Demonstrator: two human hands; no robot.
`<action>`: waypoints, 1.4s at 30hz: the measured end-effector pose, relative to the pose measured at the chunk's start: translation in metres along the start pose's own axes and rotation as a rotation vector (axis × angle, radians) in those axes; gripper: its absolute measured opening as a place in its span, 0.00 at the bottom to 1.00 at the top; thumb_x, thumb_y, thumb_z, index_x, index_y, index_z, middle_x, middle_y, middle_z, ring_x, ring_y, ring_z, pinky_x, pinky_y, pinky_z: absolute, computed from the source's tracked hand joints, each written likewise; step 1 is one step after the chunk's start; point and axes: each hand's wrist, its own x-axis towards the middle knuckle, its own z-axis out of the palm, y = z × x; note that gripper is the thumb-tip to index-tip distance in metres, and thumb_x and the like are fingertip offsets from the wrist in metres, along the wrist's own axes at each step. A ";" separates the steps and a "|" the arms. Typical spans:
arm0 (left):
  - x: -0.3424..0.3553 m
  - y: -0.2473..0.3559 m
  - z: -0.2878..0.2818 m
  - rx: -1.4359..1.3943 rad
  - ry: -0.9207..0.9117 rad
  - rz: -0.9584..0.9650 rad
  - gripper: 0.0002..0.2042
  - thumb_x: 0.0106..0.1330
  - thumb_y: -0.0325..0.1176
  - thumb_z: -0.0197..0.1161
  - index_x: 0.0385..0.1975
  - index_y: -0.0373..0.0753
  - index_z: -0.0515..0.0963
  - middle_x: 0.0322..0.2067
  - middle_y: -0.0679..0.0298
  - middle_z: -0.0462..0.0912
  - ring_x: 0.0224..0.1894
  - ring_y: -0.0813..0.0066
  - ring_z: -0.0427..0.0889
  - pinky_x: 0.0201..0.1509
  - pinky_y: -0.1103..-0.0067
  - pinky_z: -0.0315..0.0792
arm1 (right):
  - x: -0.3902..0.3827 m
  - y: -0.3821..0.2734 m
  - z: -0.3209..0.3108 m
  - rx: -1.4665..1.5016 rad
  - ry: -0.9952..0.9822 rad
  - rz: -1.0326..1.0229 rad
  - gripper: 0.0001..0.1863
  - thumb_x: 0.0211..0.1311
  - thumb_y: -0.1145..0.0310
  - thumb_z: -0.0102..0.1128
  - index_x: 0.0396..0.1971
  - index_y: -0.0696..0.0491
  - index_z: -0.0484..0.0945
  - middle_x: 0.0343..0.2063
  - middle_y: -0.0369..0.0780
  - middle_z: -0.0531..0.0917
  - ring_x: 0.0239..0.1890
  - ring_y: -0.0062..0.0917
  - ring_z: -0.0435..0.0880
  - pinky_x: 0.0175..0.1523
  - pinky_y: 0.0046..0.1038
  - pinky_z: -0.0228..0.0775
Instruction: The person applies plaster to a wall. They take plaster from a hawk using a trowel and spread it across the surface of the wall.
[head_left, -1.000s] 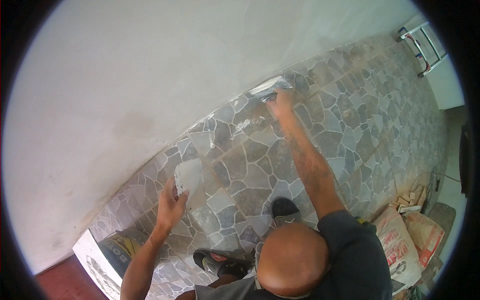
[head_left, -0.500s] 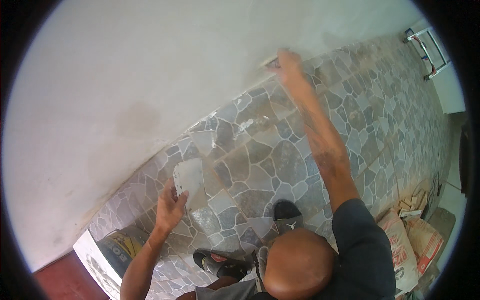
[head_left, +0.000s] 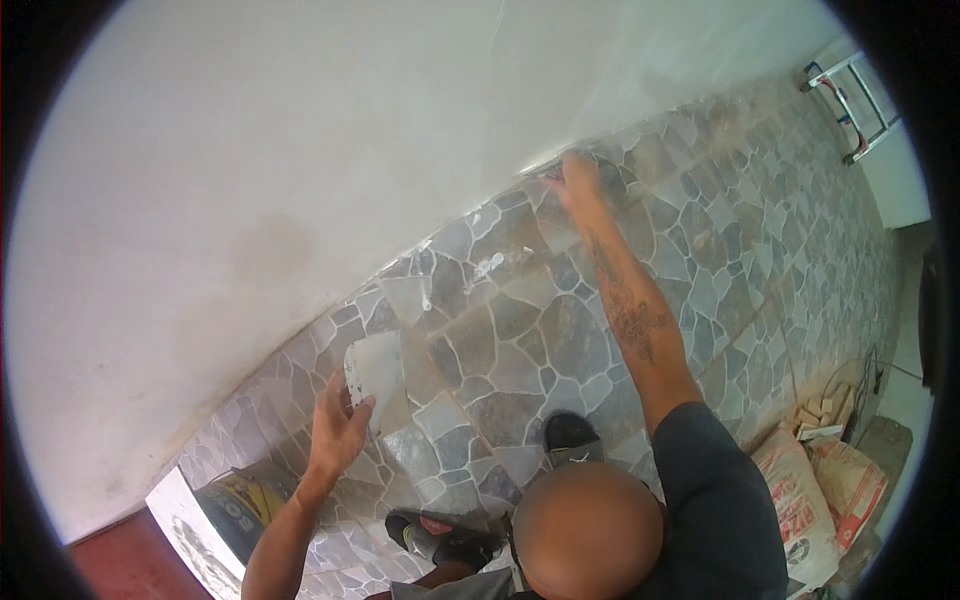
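My left hand [head_left: 340, 428] is closed on the edge of a flat, pale rectangular plate [head_left: 378, 380], thumb on top, above the floor. Dark specks and chips mark its left edge. At the foot of the white wall [head_left: 350, 140], my outstretched right hand [head_left: 574, 182] is closed around a thin, flat scraper [head_left: 546, 170], mostly covered by the fingers. The scraper lies where the wall meets the stone-patterned floor [head_left: 575, 330]. White smears [head_left: 488, 265] dot the floor between my two hands. A damp-looking darker patch [head_left: 272, 247] shows on the wall.
A dark bucket [head_left: 240, 505] stands at the lower left beside a white board [head_left: 185, 525]. Paper sacks [head_left: 795, 500] and wood offcuts [head_left: 825, 410] lie at the lower right. A metal stepladder [head_left: 858, 105] is at the far right. My sandalled feet [head_left: 572, 432] stand below.
My right hand has come down from the wall face to its bottom edge, bringing the scraper with it. My left hand keeps the plate, slightly lower in view.
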 end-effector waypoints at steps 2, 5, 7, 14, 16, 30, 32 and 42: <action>-0.009 -0.005 -0.008 -0.029 0.013 -0.060 0.24 0.66 0.19 0.56 0.62 0.28 0.64 0.48 0.56 0.81 0.48 0.77 0.80 0.48 0.80 0.75 | -0.045 -0.038 0.052 0.143 -0.006 0.074 0.10 0.63 0.70 0.58 0.37 0.63 0.76 0.35 0.44 0.79 0.38 0.33 0.77 0.42 0.34 0.77; -0.007 -0.002 -0.008 -0.043 -0.017 -0.067 0.23 0.66 0.19 0.56 0.62 0.28 0.65 0.48 0.56 0.81 0.48 0.76 0.80 0.48 0.80 0.75 | -0.099 -0.080 0.086 -0.079 -0.073 -0.215 0.11 0.65 0.71 0.52 0.38 0.64 0.74 0.36 0.46 0.77 0.40 0.33 0.77 0.41 0.34 0.76; -0.001 0.002 0.002 -0.068 -0.035 -0.029 0.23 0.66 0.19 0.56 0.62 0.28 0.64 0.48 0.56 0.81 0.48 0.77 0.80 0.49 0.80 0.75 | -0.120 -0.088 0.095 -0.435 -0.037 -0.627 0.12 0.65 0.71 0.51 0.41 0.65 0.72 0.35 0.48 0.77 0.39 0.35 0.77 0.42 0.35 0.74; 0.002 0.020 0.004 -0.050 -0.075 -0.066 0.24 0.67 0.19 0.55 0.64 0.29 0.63 0.52 0.55 0.79 0.53 0.75 0.79 0.52 0.78 0.76 | -0.227 -0.106 0.107 -0.360 -0.274 -0.732 0.11 0.67 0.72 0.49 0.43 0.65 0.72 0.33 0.50 0.79 0.37 0.38 0.79 0.43 0.37 0.71; 0.000 0.015 0.003 -0.074 -0.029 -0.005 0.24 0.68 0.20 0.55 0.64 0.29 0.63 0.52 0.55 0.79 0.52 0.74 0.79 0.51 0.78 0.76 | -0.222 -0.117 0.082 -0.372 -0.207 -0.502 0.11 0.68 0.72 0.48 0.41 0.66 0.73 0.29 0.45 0.79 0.32 0.31 0.79 0.38 0.34 0.71; -0.005 0.012 0.003 -0.082 -0.106 -0.063 0.27 0.67 0.20 0.57 0.67 0.31 0.60 0.55 0.56 0.76 0.56 0.72 0.76 0.59 0.76 0.71 | -0.135 -0.130 0.125 -0.495 0.100 -1.017 0.15 0.61 0.71 0.51 0.42 0.67 0.73 0.37 0.55 0.78 0.41 0.48 0.78 0.48 0.43 0.70; -0.006 0.013 0.002 -0.066 -0.095 -0.096 0.27 0.68 0.21 0.56 0.67 0.31 0.60 0.55 0.56 0.76 0.56 0.72 0.75 0.60 0.76 0.70 | -0.187 -0.132 0.132 -0.503 -0.025 -1.066 0.15 0.64 0.70 0.49 0.44 0.66 0.70 0.38 0.57 0.76 0.46 0.51 0.75 0.53 0.47 0.68; -0.003 0.033 0.006 -0.041 -0.111 -0.060 0.29 0.67 0.23 0.58 0.69 0.31 0.59 0.53 0.58 0.78 0.53 0.74 0.77 0.57 0.77 0.71 | -0.098 -0.033 0.016 -0.082 0.040 -0.128 0.11 0.67 0.69 0.50 0.42 0.61 0.75 0.38 0.43 0.81 0.39 0.29 0.79 0.45 0.33 0.72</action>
